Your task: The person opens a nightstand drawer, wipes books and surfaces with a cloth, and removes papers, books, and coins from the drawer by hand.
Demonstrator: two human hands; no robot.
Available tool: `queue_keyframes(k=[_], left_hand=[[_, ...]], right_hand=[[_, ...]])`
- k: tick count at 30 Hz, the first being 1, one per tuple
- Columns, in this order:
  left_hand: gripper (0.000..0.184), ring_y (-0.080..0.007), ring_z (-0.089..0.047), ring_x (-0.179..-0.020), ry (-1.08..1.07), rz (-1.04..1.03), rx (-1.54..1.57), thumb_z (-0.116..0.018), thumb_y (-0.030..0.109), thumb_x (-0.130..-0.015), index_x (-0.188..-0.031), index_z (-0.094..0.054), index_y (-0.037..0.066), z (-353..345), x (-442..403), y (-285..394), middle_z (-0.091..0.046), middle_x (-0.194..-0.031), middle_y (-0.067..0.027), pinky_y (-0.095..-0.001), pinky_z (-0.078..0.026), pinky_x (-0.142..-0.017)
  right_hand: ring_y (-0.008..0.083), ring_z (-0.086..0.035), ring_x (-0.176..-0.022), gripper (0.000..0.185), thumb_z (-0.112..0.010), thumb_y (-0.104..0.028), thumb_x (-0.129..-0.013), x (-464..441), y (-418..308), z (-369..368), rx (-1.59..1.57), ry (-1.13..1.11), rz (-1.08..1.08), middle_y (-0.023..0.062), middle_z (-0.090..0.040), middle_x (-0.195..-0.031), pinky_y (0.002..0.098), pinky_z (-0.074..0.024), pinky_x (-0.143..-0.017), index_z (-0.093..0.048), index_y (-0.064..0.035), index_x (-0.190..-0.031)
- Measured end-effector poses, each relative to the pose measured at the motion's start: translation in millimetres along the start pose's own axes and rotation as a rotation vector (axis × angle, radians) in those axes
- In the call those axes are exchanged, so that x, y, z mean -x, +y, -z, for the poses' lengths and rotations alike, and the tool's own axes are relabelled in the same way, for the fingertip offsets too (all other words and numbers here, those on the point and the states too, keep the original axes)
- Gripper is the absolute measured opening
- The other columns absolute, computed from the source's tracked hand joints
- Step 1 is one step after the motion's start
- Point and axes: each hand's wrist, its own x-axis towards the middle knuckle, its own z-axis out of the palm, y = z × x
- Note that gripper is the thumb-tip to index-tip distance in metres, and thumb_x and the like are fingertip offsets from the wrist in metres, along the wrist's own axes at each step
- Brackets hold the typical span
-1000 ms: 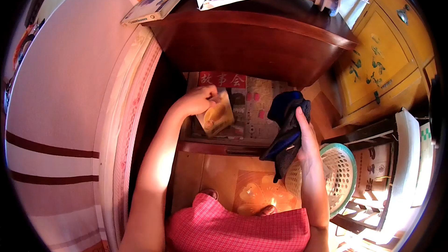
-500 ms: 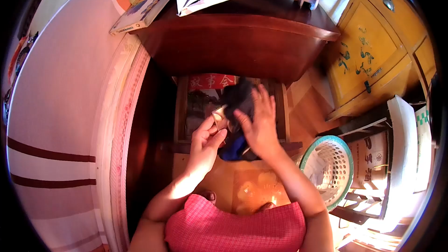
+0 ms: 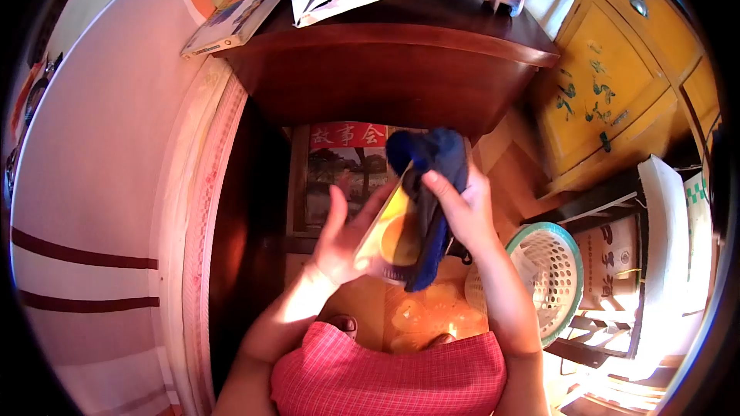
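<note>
From my remote seat I see the right hand [image 3: 472, 212] closed round a dark blue cloth [image 3: 449, 156], thumb laid over it, near the centre of my view. At the cloth's eight o'clock stands a tilted yellow card [image 3: 397, 239], against it. The left hand [image 3: 339, 240] is spread open beside the card; whether it supports it, I can't tell. Outward from the cloth, a magazine [image 3: 327, 185] lies at nine, a dark wooden cabinet [image 3: 385, 77] at eleven, a yellow cupboard [image 3: 566, 139] at two, a perforated basket [image 3: 568, 281] at four.
</note>
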Motion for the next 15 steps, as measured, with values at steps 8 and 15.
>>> queue_keyframes(k=[8, 15], left_hand=[[0.079, -0.0265, -0.053, -0.111, 0.114, -0.188, -0.149, -0.036, 0.066, -0.086, -0.135, -0.034, 0.004, -29.6, 1.3, -0.7, -0.049, -0.127, -0.0169, -0.0396, -0.046, -0.092], [0.077, -0.0216, -0.045, -0.123, 0.193, -0.331, -0.318, -0.023, 0.067, -0.089, -0.140, -0.030, 0.010, -23.6, -4.8, 1.3, -0.041, -0.139, -0.0080, -0.0370, -0.035, -0.104]], right_hand=[[0.0195, -0.062, -0.097, 0.050, -0.068, -0.011, -0.082, 1.4, -28.6, 14.4, 0.156, 0.088, 0.040, 0.0156, -0.060, -0.112, 0.0310, -0.0483, -0.083, -0.039, -0.0003, -0.122], [0.0408, -0.036, -0.127, 0.055, -0.060, -0.030, -0.084, 17.6, -15.9, -41.0, 0.718, -0.294, 0.515, 0.0294, -0.049, -0.120, 0.0507, -0.0251, -0.107, -0.048, 0.0152, -0.114]])
